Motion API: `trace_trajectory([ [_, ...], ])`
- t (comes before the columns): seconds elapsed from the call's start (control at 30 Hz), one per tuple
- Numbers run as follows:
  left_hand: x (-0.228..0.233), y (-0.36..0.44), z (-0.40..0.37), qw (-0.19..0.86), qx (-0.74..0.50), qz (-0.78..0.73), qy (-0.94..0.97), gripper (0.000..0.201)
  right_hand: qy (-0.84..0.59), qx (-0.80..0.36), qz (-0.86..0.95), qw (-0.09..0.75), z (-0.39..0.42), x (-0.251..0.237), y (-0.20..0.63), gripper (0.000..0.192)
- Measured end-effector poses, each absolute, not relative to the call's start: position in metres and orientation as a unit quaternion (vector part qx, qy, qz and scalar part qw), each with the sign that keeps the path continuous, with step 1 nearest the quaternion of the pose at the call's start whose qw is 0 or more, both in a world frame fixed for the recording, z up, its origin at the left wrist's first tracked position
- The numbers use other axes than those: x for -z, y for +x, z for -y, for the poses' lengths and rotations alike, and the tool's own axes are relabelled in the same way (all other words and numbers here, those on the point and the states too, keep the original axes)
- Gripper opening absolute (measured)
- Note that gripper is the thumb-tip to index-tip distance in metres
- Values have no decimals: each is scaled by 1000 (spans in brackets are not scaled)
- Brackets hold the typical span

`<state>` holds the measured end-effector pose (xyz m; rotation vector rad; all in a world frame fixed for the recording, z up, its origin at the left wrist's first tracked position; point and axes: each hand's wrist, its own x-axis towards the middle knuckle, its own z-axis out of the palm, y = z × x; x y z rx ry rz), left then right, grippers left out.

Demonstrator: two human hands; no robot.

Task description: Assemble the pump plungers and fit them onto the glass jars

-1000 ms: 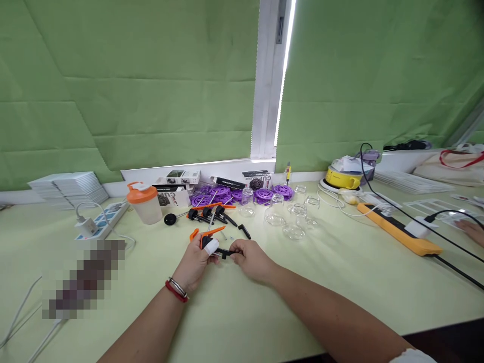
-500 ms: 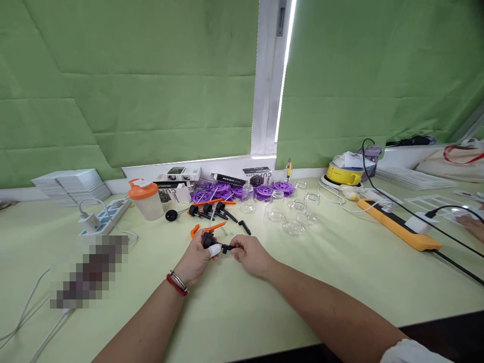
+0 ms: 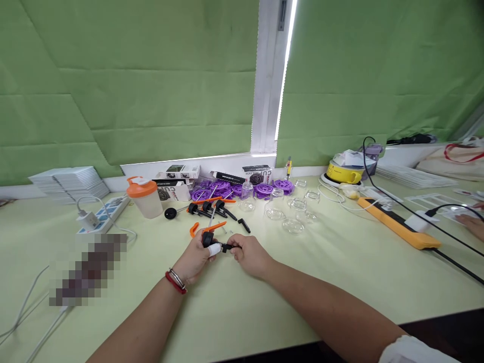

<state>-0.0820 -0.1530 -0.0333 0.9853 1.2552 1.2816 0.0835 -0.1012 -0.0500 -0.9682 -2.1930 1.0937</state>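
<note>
My left hand (image 3: 197,256) is closed round a black part with a round, knob-like head (image 3: 207,239); a white wrap covers one of its digits. My right hand (image 3: 250,256) pinches a slim black rod (image 3: 230,247), which meets the black part between both hands. Whether the two are joined or only touching I cannot tell. Just beyond my left hand lies an orange hooked stick (image 3: 214,228). A short black bent piece (image 3: 244,225) rests beyond my right hand. Several black-headed parts (image 3: 207,207) lie farther back, beside a black round cap (image 3: 170,214).
Purple spoked discs (image 3: 263,190) and printed boxes (image 3: 177,191) line the back. Clear glass jars (image 3: 294,226) stand right of centre. An orange-lidded shaker bottle (image 3: 145,196) and white power strip (image 3: 104,214) are left. An orange power strip (image 3: 397,224) and another person's hand (image 3: 471,222) are right.
The view has shifted very slightly. Both hands keep their hold on the black pieces in nearly the same place.
</note>
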Motion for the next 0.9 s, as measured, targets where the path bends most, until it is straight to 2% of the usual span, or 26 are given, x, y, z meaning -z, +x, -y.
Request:
trace_trajectory([
  [0.2, 34, -83, 153, 529, -530, -516, 416, 39, -347, -355, 834, 243, 106, 46, 84, 25],
  [0.37, 34, -84, 151, 497, -568, -505, 420, 51, -251, -356, 855, 283, 110, 44, 84, 41],
  [0.47, 35, -83, 151, 465, -632, -469, 405, 47, -243, -424, 823, 289, 113, 49, 81, 42],
  [0.57, 37, -79, 152, 394, -651, -471, 447, 40, -255, -555, 739, 283, 115, 52, 74, 38],
  [0.63, 38, -75, 154, 341, -633, -478, 504, 49, -245, -636, 672, 290, 117, 51, 70, 35],
  [0.7, 38, -73, 156, 295, -614, -466, 565, 67, -224, -686, 621, 306, 120, 48, 68, 33],
  [0.9, 24, -72, 165, 140, -529, -482, 684, 111, -174, -744, 554, 330, 123, 39, 71, 37],
])
